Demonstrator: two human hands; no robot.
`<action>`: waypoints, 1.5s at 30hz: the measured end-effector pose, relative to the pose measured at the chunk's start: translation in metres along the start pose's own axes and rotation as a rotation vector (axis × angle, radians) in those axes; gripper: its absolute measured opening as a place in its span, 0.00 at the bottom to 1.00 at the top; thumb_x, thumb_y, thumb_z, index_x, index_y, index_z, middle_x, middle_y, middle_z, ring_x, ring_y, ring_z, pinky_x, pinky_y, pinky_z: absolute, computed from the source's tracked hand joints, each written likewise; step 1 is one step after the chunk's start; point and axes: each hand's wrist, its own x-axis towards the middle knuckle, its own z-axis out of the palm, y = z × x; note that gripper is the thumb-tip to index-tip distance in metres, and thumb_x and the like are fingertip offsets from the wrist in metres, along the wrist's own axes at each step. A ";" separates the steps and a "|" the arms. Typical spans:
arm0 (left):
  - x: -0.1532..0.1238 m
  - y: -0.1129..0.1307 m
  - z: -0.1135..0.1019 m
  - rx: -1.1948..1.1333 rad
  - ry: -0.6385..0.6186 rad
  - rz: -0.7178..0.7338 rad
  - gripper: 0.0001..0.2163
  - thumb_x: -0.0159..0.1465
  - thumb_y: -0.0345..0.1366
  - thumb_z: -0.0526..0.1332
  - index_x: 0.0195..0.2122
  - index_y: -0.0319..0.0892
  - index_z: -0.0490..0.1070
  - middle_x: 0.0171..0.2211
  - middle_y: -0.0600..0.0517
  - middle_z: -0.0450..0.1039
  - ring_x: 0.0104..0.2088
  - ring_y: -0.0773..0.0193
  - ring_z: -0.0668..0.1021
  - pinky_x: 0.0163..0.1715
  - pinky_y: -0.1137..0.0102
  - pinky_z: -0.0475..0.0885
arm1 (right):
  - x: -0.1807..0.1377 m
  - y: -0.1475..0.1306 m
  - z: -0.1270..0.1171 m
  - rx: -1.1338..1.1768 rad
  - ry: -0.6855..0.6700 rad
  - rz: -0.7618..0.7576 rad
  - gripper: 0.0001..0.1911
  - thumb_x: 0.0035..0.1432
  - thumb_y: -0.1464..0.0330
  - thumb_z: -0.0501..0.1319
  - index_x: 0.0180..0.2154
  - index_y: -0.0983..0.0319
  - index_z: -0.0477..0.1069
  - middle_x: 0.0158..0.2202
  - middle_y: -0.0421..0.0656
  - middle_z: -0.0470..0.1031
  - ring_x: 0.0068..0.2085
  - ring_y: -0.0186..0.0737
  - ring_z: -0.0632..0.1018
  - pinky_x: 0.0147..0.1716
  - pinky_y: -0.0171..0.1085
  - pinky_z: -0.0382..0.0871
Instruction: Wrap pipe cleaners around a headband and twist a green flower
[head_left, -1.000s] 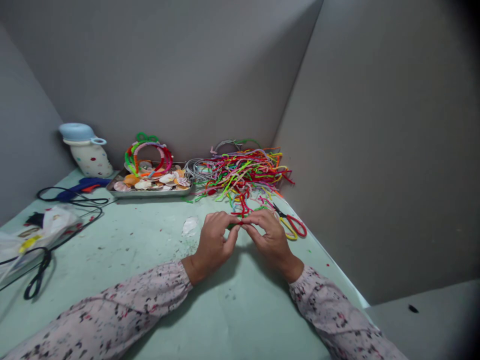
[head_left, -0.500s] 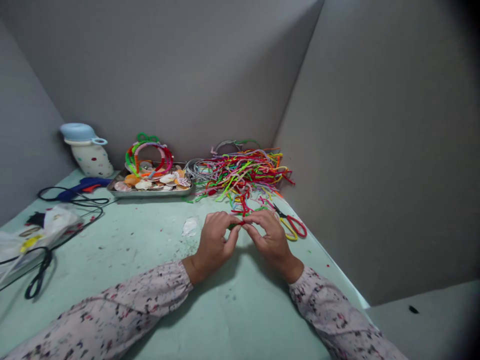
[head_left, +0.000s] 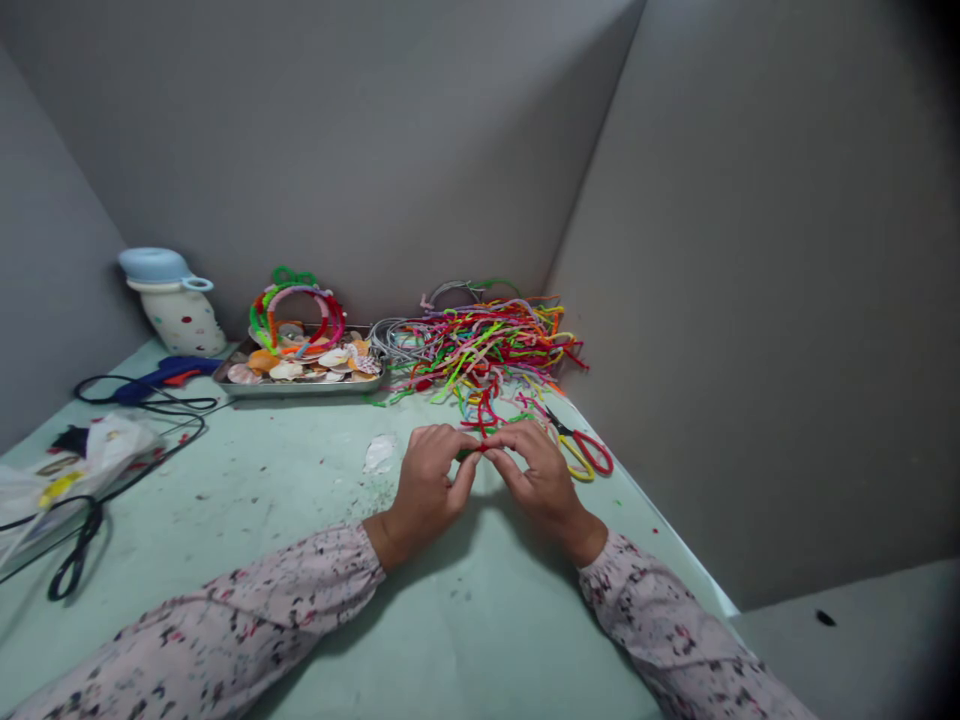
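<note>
Between my fingertips is a small piece of red pipe cleaner point(head_left: 483, 448), with a bit of dark green beside it on the left. My left hand point(head_left: 436, 472) pinches it from the left with thumb and forefinger. From the right, my right hand point(head_left: 534, 476) pinches it the same way, the two hands almost touching. Most of the piece is hidden by the fingers. Just beyond the hands lies a tangled pile of colourful pipe cleaners point(head_left: 495, 345). Scissors with red and yellow handles point(head_left: 594, 455) rest right of my right hand.
A metal tray point(head_left: 300, 388) of seashells point(head_left: 287, 370) stands at the back, with colourful pipe-cleaner rings point(head_left: 330, 320) on it. Farther left are a white bottle with a blue lid point(head_left: 180, 318), a blue glue gun point(head_left: 161, 375), black cable point(head_left: 94, 525) and a plastic bag point(head_left: 124, 440).
Both hands keep their pinch in nearly the same place. The red piece between the fingertips has shifted very slightly left; nothing else visibly moves.
</note>
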 end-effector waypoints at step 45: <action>0.001 0.001 0.000 -0.009 -0.010 0.005 0.05 0.64 0.33 0.56 0.39 0.42 0.69 0.34 0.50 0.72 0.38 0.60 0.72 0.42 0.62 0.63 | 0.000 0.001 0.002 0.032 -0.022 0.027 0.03 0.61 0.69 0.57 0.37 0.60 0.70 0.35 0.44 0.71 0.40 0.42 0.71 0.41 0.44 0.66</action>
